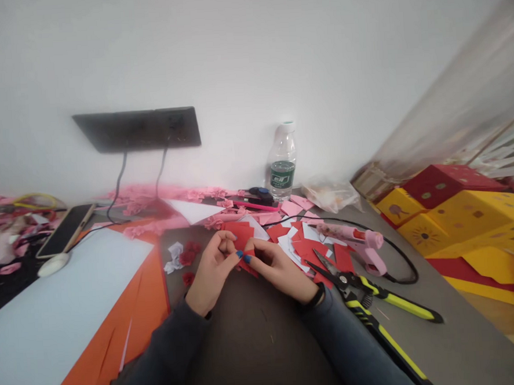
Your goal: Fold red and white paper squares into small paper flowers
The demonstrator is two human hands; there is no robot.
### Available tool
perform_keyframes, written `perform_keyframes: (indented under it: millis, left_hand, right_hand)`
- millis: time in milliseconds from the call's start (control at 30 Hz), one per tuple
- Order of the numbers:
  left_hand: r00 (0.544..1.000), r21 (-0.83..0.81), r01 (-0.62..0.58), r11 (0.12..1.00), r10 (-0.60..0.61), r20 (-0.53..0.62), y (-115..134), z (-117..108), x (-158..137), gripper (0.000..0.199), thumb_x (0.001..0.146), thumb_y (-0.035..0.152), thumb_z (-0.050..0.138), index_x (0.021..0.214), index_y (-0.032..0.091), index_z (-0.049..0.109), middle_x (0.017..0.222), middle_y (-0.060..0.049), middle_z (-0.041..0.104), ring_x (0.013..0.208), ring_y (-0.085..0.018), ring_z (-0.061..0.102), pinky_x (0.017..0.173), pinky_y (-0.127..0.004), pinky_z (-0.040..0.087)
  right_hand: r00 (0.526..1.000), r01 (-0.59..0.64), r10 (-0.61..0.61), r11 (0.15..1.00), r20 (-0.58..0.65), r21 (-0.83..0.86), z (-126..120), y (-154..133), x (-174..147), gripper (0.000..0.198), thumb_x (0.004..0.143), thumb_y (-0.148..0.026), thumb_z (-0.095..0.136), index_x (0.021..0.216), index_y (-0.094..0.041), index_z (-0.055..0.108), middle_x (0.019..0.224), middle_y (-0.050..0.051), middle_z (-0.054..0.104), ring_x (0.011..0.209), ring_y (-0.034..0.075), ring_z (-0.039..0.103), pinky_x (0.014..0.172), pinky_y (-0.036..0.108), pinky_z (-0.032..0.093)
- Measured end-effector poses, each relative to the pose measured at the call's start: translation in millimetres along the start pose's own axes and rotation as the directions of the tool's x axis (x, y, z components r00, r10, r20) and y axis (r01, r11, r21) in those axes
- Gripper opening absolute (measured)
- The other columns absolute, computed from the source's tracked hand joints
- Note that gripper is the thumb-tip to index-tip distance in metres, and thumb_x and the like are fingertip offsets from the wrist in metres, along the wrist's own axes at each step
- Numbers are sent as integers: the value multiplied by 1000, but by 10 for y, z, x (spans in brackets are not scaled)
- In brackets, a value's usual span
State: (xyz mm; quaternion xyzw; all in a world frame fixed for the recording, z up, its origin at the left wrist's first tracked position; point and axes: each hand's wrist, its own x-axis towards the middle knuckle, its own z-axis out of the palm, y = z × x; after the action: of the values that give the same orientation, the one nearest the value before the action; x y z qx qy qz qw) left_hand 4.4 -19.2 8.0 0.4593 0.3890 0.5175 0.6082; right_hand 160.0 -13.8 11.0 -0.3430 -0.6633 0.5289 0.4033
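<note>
Between my fingertips is a small piece of red paper point(250, 267), pinched from both sides over the middle of the table. My left hand point(216, 267) grips its left side with thumb and fingers. From the right, my right hand point(279, 266) holds it, thumb close to the left thumb. Behind the hands lies a stack of red paper squares point(238, 233). Crumpled red paper flowers point(190, 253) and a white paper flower point(174, 257) lie just left of my left hand. Red and white paper scraps point(306, 244) spread beyond my right hand.
Yellow-handled shears point(358, 288) lie at the right, blades toward the scraps. Behind them is a pink glue gun point(367, 247) with a black cord. A water bottle point(282, 162) stands by the wall. White sheets point(72, 308), orange paper point(152, 292) and a phone point(65, 230) occupy the left; yellow boxes point(472, 220) the right.
</note>
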Motion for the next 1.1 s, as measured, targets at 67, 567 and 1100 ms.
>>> perform_keyframes:
  millis: [67, 567, 1100]
  left_hand:
    - [1000, 2, 5, 1000, -5, -4, 3, 5, -1, 23, 76, 10, 60, 95, 20, 52, 68, 7, 44, 62, -9, 42, 58, -19, 39]
    - [996, 182, -55, 982, 41, 77, 31, -42, 21, 15, 79, 27, 72, 80, 16, 62, 73, 0, 61, 70, -14, 59, 70, -27, 47]
    - [990, 281, -124, 952, 139, -33, 19, -73, 31, 9, 77, 21, 70, 83, 17, 65, 87, -2, 66, 85, -16, 63, 78, -25, 50]
  right_hand:
    - [1000, -13, 13, 1000, -16, 13, 8, 5, -3, 25, 90, -38, 56, 76, -19, 49, 69, -3, 47, 62, 11, 41, 58, 25, 34]
    - [993, -71, 95, 951, -65, 302, 16, 84, 26, 32, 87, -50, 63, 83, -20, 50, 66, -3, 61, 48, 9, 53, 44, 21, 35]
    - [990, -53, 82, 971, -117, 233, 39, 133, 29, 33, 88, -48, 60, 76, -18, 61, 61, 1, 64, 51, 13, 62, 50, 24, 47]
